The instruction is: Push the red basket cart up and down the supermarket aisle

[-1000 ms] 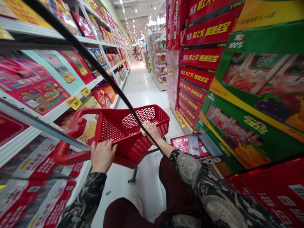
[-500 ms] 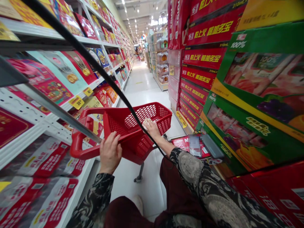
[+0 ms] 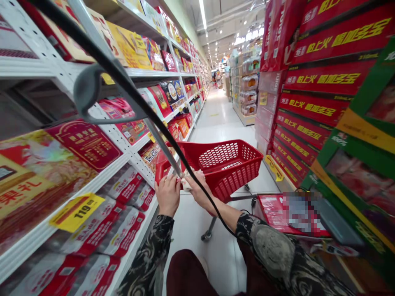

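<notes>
A red plastic shopping cart (image 3: 237,181) with a perforated basket stands in the aisle before me. My left hand (image 3: 168,195) has its fingers bent over the red handle at the cart's near left end. Just right of it, my right hand (image 3: 200,191) is closed round a crumpled whitish cloth or tissue (image 3: 186,185), close against the cart's near side. A metal rod (image 3: 163,146) with a grey plastic grip (image 3: 88,92) slants down to the cart handle by my left hand. A black cable (image 3: 135,102) crosses in front of the view and partly covers my right hand.
White shelves (image 3: 129,154) with boxed goods and a yellow price tag (image 3: 77,211) line the left. Stacked red drink cartons (image 3: 314,109) and green juice boxes (image 3: 348,154) rise on the right. A low red box (image 3: 271,209) lies beside the cart. White floor (image 3: 212,111) runs ahead.
My right hand has moved from the basket's near rim back toward the handle, beside my left hand, still with the whitish cloth. The view has shifted left, and the grey grip shows more fully.
</notes>
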